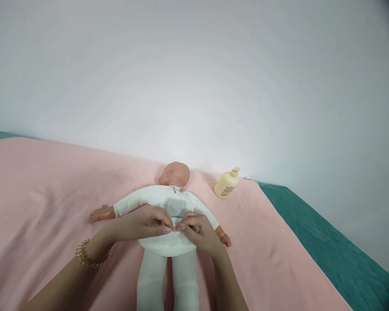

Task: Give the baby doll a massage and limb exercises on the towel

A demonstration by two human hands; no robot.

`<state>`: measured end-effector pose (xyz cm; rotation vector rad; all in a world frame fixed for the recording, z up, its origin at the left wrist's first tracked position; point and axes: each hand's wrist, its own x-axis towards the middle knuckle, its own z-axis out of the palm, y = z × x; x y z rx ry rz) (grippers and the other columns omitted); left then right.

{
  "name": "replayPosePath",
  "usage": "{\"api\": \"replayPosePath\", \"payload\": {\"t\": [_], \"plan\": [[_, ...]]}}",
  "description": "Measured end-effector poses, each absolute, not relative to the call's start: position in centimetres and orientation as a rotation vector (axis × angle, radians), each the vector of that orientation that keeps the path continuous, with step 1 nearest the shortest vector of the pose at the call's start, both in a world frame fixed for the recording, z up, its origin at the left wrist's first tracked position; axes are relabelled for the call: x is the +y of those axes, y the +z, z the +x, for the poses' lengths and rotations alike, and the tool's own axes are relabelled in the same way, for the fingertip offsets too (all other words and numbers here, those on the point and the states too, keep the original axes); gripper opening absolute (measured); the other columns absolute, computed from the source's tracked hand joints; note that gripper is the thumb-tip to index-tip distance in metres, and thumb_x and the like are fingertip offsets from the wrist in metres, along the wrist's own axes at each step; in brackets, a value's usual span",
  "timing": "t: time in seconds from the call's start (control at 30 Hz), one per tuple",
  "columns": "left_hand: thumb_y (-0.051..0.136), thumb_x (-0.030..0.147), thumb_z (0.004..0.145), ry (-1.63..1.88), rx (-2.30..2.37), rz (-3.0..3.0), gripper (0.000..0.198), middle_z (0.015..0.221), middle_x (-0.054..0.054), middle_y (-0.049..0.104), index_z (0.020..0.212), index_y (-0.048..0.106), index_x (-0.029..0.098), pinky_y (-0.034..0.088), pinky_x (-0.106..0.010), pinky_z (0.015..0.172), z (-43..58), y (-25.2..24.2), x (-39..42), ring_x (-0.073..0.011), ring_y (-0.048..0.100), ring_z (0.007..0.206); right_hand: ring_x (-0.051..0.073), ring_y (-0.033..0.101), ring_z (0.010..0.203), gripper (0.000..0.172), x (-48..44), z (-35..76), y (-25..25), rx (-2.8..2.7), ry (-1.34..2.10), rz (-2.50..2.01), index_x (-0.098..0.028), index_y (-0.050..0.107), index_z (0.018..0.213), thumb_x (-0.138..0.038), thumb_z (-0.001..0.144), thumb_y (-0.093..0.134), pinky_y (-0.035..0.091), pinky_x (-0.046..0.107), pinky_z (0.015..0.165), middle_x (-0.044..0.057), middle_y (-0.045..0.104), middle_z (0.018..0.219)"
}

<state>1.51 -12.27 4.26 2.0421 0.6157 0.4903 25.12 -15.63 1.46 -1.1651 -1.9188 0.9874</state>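
Observation:
A baby doll (168, 248) with a white cloth body lies on its front, back upward, its bald head turned to the left and its arms spread. Over the doll's lower back, my left hand (151, 222) is closed in a pinch, thumb and fingers pressed on the white cloth. Close beside it my right hand (197, 231) makes a similar pinch on the same cloth, the fingertips of both hands nearly meeting. Just above my fingers, a grey rectangular patch (176, 207) shows on the doll's upper back. The fold between my fingertips is too small to see clearly.
A pale yellow pump bottle (227, 185) stands tilted in view to the right of the doll's head. Beneath everything spreads a pink sheet (262, 259), with a green cover (317, 229) showing at its right edge. A white wall (194, 86) rises behind.

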Motion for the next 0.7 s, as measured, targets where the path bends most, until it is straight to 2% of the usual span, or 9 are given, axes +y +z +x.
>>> {"api": "replayPosePath", "payload": {"t": [0.07,0.17,0.33,0.47,0.57,0.7], "plan": [[0.056,0.038,0.092,0.52,0.602,2.032,0.026,0.105,-0.003,0.072,0.104,0.074,0.023,0.047,-0.028,0.082,1.39,3.97,-11.97,-0.0198,0.062,0.096,0.015,0.057,0.075,0.022,-15.58,25.23,1.44,-1.869,0.975,-1.141,-0.026,0.078,0.079,-0.021,0.087,0.058,0.039,0.026,0.063,0.001,0.066,0.079],[0.056,0.039,0.092,0.495,0.641,2.02,0.027,0.105,-0.004,0.072,0.103,0.074,0.023,0.046,-0.027,0.075,1.36,3.61,-11.78,-0.0192,0.061,0.092,0.017,0.061,0.081,0.024,-15.59,25.27,1.63,-1.837,0.984,-1.134,-0.026,0.079,0.081,-0.025,0.09,0.057,0.042,0.028,0.069,0.001,0.07,0.081],[0.053,0.043,0.091,0.449,0.793,2.041,0.032,0.089,-0.002,0.072,0.098,0.076,0.022,0.041,-0.027,0.064,1.72,3.34,-11.92,-0.0167,0.054,0.074,0.019,0.064,0.085,0.032,-15.7,25.08,2.02,-1.804,1.073,-1.201,-0.027,0.08,0.08,-0.026,0.093,0.051,0.044,0.03,0.076,0.001,0.074,0.085],[0.055,0.042,0.09,0.458,0.823,2.019,0.031,0.084,-0.001,0.072,0.095,0.077,0.021,0.038,-0.026,0.062,1.9,3.22,-12.02,-0.0155,0.051,0.07,0.019,0.065,0.086,0.032,-15.63,25.0,1.96,-1.823,1.076,-1.202,-0.028,0.08,0.081,-0.027,0.093,0.05,0.044,0.031,0.08,0.0,0.074,0.084],[0.055,0.044,0.091,0.464,0.804,2.006,0.033,0.085,-0.002,0.072,0.095,0.076,0.02,0.039,-0.027,0.062,1.84,3.19,-11.89,-0.0155,0.052,0.07,0.019,0.064,0.085,0.032,-15.56,25.03,1.8,-1.82,1.073,-1.192,-0.028,0.08,0.081,-0.028,0.093,0.05,0.045,0.032,0.079,0.001,0.074,0.084],[0.052,0.049,0.092,0.571,0.758,1.968,0.038,0.091,-0.003,0.071,0.095,0.076,0.02,0.044,-0.028,0.071,1.7,3.3,-11.57,-0.0192,0.058,0.083,0.019,0.063,0.086,0.03,-15.51,25.09,1.71,-1.764,1.04,-1.16,-0.026,0.08,0.085,-0.031,0.093,0.051,0.045,0.03,0.077,0.002,0.072,0.088]]}}
